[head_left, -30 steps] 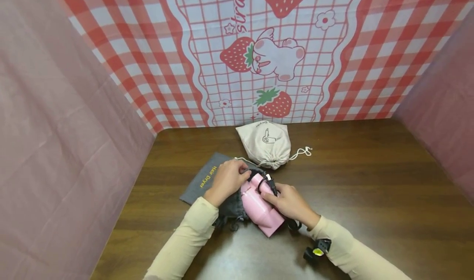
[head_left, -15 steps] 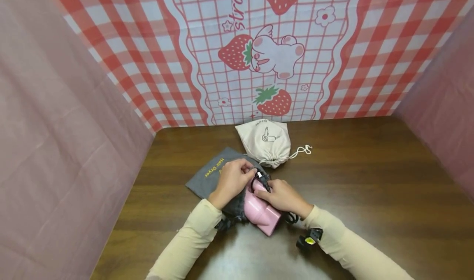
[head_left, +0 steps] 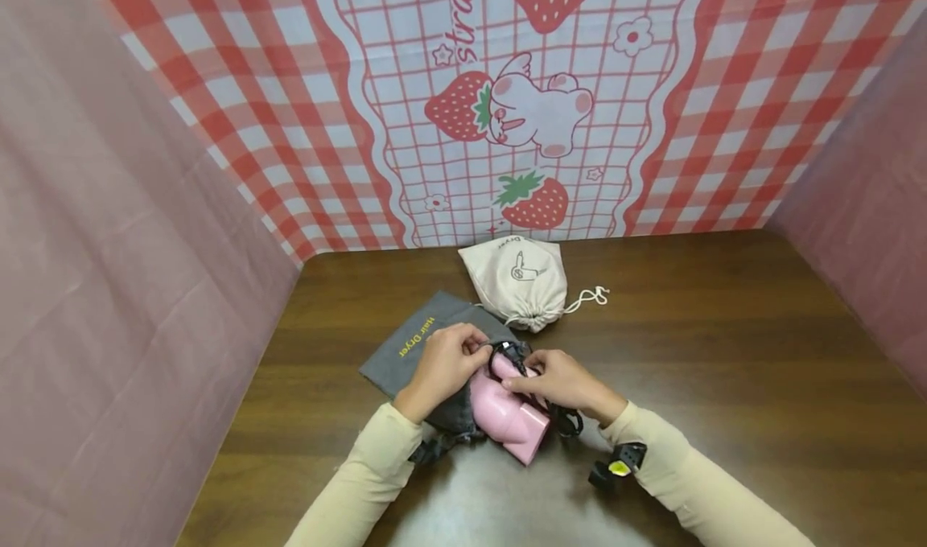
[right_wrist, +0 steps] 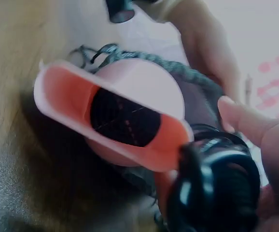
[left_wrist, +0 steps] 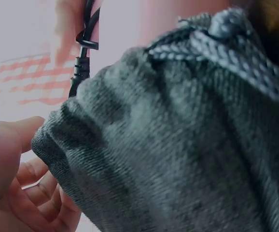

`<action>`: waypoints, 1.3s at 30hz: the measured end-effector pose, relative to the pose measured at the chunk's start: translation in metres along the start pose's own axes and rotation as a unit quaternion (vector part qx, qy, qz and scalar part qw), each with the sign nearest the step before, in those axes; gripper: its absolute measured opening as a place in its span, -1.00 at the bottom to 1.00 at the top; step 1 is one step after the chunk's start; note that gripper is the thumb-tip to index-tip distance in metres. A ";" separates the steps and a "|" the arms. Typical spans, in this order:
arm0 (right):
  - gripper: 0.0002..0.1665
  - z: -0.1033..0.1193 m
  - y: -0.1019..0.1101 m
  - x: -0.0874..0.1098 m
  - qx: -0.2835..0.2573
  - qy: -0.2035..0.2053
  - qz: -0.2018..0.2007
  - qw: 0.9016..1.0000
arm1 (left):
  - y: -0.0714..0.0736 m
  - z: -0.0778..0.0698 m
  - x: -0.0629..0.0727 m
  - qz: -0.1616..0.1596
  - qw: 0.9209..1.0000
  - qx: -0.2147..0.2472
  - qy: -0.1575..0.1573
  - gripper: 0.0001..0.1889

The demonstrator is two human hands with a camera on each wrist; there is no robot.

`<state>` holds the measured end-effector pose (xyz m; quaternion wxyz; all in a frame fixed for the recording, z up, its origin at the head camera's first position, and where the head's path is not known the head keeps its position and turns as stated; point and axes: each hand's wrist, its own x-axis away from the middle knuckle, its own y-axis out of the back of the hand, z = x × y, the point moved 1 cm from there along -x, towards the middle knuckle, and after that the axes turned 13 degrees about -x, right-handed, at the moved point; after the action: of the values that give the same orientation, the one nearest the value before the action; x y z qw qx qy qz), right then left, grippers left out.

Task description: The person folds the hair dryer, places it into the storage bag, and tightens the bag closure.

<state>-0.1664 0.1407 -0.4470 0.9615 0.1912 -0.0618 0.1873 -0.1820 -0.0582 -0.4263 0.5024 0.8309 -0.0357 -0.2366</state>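
Note:
A pink hair dryer (head_left: 498,410) lies partly inside a grey drawstring pouch (head_left: 405,346) marked "Hair Dryer". Its wide flat nozzle (right_wrist: 57,92) sticks out toward the front. My left hand (head_left: 443,370) pinches the edge of the pouch's mouth, thumb on one side of the cloth in the left wrist view. My right hand (head_left: 565,382) grips the dryer's folded handle together with the bundled black cord (right_wrist: 216,179). The cord's plug end (head_left: 510,350) sits at the pouch opening, between both hands. The rear of the dryer is hidden in the pouch.
A cream drawstring bag (head_left: 514,277) with a dryer drawing stands behind the grey pouch, its white string (head_left: 588,296) trailing right. The brown wooden table (head_left: 724,354) meets a strawberry-patterned cloth (head_left: 543,113) at the back. Pink cloth (head_left: 130,249) hangs at both sides.
The grey pouch has shifted right and back, covering more of the dryer. The plug and handle have moved left toward the pouch opening, with my right hand following. The cream bag stays in place.

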 end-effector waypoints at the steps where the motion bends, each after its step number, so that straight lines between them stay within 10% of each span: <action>1: -0.52 -0.002 0.003 0.001 -0.028 -0.003 0.013 1.000 | 0.001 0.001 0.000 0.001 1.000 0.002 0.003 -0.95; 16: -0.53 -0.031 0.013 0.019 -0.248 -0.039 0.090 0.964 | 0.002 0.009 0.003 -0.007 0.999 0.040 0.017 -0.87; 25: -0.46 -0.036 -0.007 0.028 -0.264 0.020 -0.009 0.964 | 0.006 0.003 0.001 -0.017 0.998 0.057 0.036 -0.91; 39: -0.66 -0.005 -0.021 0.019 -0.313 -0.034 -0.144 0.938 | 0.000 -0.003 -0.001 -0.059 0.992 0.093 0.056 -0.91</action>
<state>-0.1406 0.1311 -0.4551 0.9868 -0.1068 -0.1214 0.0112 -0.1812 -0.0552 -0.4250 0.4093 0.8867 0.0195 -0.2140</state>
